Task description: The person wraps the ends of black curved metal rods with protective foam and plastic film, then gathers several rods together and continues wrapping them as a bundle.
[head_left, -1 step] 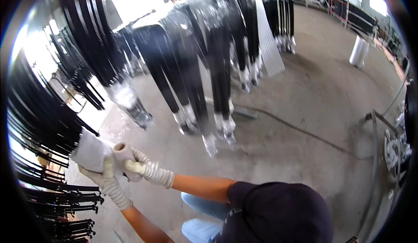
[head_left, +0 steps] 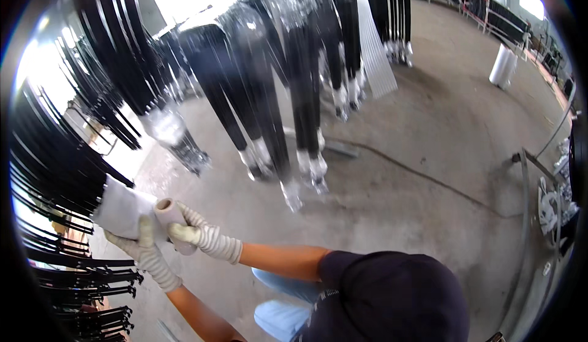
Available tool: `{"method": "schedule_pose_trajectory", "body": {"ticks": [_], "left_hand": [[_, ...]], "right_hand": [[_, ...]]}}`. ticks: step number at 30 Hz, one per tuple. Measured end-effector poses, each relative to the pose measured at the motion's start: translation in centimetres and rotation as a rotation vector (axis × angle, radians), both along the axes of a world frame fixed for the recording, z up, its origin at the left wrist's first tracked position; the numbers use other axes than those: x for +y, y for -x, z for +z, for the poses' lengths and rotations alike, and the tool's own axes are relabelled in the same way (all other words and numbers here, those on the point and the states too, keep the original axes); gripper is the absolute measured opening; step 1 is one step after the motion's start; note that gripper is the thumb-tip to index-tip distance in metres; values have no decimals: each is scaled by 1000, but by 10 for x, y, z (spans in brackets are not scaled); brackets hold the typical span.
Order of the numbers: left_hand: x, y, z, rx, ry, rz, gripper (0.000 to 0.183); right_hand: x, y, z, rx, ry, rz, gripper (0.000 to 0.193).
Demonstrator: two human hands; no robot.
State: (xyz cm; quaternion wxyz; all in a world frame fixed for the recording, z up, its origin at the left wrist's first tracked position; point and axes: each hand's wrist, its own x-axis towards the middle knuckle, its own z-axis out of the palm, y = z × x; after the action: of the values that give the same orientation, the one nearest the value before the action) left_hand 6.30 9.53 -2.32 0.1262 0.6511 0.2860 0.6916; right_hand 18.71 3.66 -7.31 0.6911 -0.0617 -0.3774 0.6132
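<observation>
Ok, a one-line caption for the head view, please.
Two white-gloved hands, left and right, grip a pale cardboard-cored roll of wrap beside plastic-wrapped bundles of long black bars.

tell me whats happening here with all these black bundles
A person in white knit gloves is wrapping the end of a bundle of long black parts at a rack on their left. The left hand steadies the white wrapped end, while the right hand holds a roll of wrap against it. More black bundles, already covered in clear film, hang in rows over the concrete floor. A white roll stands far off.
</observation>
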Motion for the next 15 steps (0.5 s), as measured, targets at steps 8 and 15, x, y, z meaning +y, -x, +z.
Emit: {"method": "schedule_pose_trajectory", "body": {"ticks": [8,15], "left_hand": [[5,0,-1,35,11,11,77],[8,28,-3,-14,91,48,91]], "right_hand": [[-10,2,-15,-2,132,-34,61],[-12,5,-2,-56,132,-29,50]]}}
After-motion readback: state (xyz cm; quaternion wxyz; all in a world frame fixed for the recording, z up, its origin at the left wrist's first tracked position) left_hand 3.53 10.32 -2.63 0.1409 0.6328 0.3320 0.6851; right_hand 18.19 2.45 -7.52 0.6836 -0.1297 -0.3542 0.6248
